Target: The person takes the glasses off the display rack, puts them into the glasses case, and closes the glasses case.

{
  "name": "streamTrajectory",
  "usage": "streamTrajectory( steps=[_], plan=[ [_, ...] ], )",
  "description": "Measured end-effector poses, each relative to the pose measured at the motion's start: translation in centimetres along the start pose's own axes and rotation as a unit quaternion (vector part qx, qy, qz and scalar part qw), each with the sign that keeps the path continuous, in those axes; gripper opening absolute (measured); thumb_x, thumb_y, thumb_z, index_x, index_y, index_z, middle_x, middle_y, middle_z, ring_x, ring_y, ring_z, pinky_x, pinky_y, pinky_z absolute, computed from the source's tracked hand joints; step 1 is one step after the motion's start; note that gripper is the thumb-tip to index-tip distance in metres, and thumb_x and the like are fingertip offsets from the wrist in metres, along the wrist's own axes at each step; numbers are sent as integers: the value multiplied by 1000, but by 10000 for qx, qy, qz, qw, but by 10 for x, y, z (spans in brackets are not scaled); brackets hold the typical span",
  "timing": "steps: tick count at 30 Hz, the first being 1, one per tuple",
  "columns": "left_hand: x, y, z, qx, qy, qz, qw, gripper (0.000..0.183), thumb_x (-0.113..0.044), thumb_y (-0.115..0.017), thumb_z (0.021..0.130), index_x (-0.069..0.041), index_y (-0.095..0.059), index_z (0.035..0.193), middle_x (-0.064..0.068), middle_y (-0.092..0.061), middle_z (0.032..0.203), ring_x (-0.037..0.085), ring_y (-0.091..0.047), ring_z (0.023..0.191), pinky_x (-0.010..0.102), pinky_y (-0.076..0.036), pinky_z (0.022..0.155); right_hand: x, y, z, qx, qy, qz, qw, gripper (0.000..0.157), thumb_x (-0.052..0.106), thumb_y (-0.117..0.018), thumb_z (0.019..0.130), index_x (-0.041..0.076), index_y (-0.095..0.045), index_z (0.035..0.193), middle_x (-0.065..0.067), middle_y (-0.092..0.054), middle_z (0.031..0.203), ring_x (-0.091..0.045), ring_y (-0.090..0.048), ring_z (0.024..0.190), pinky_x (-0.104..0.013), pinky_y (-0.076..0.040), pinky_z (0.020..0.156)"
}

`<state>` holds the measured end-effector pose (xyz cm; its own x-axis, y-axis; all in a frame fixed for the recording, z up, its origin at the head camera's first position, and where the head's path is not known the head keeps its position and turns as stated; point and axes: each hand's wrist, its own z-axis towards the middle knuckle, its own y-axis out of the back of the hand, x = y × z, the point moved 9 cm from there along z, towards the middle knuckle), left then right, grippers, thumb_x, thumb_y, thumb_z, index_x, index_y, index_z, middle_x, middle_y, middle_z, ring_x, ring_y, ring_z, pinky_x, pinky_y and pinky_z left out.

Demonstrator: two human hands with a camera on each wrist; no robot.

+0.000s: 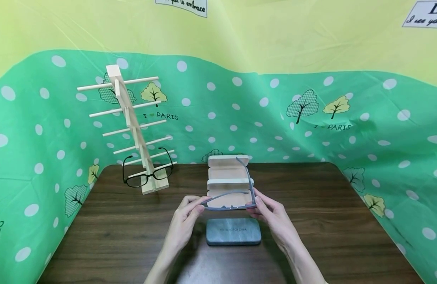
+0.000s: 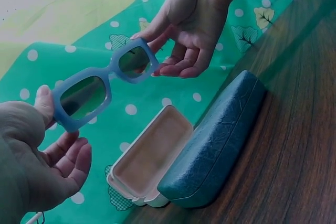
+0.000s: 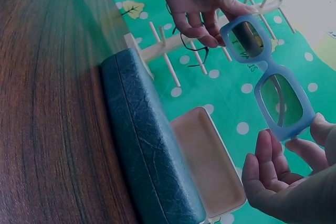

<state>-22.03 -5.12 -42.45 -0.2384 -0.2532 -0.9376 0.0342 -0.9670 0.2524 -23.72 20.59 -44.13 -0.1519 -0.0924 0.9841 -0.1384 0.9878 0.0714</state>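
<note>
A pair of sunglasses [image 2: 113, 68] with thick light-blue frames and dark lenses is held up between both hands, its temples unfolded and pointing away. My left hand [image 1: 182, 223] pinches the left end of the frame between thumb and fingers. At the other end, my right hand [image 1: 275, 215] grips the frame near the hinge. Below them on the table lies a closed blue-grey glasses case [image 1: 233, 232] with small lettering on its lid. Behind the sunglasses, open white glasses-case halves [image 1: 227, 182] show a beige lining, partly covered by the frame in the head view.
A wooden glasses rack [image 1: 134, 126] with several pegs stands at the back left, black-framed eyeglasses [image 1: 149, 176] hanging low on it. The dark wooden table [image 1: 346, 228] ends at a green and yellow patterned cloth [image 1: 190, 83] behind and at both sides.
</note>
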Motion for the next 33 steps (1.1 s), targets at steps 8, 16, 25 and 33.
streamTrajectory(
  steps=[8,16,25,33],
  plan=[
    [2,0,-1,-80,-97,-181,9998,26,-13,-59,104,-18,-77,122,6,-64,116,8,-63,92,22,-54,84,1,-4,0,238,9,-84,9997,52,34,-51,109,10,-46,155,-14,-71,123,-20,-71,101,-29,-57,95],
    [3,0,0,-138,-131,-354,9992,26,-9,-58,103,-12,-77,120,6,-62,116,4,-60,95,21,-53,86,2,-6,0,368,141,-105,9992,49,30,-48,110,9,-46,155,-2,-71,110,-22,-69,100,-28,-58,94],
    [3,-1,0,-120,-164,-472,9987,25,-12,-58,104,-10,-77,119,6,-61,116,4,-58,102,21,-54,88,5,-7,-2,472,151,-134,9987,50,33,-46,111,5,-48,153,-3,-71,109,-16,-67,95,-27,-57,92],
    [4,-2,0,-118,-111,-456,9988,24,-13,-58,103,-12,-78,116,6,-62,117,3,-57,103,20,-53,88,5,-9,-2,564,244,-239,9978,51,32,-41,112,1,-46,153,0,-70,107,-13,-67,94,-27,-57,92]
  ],
)
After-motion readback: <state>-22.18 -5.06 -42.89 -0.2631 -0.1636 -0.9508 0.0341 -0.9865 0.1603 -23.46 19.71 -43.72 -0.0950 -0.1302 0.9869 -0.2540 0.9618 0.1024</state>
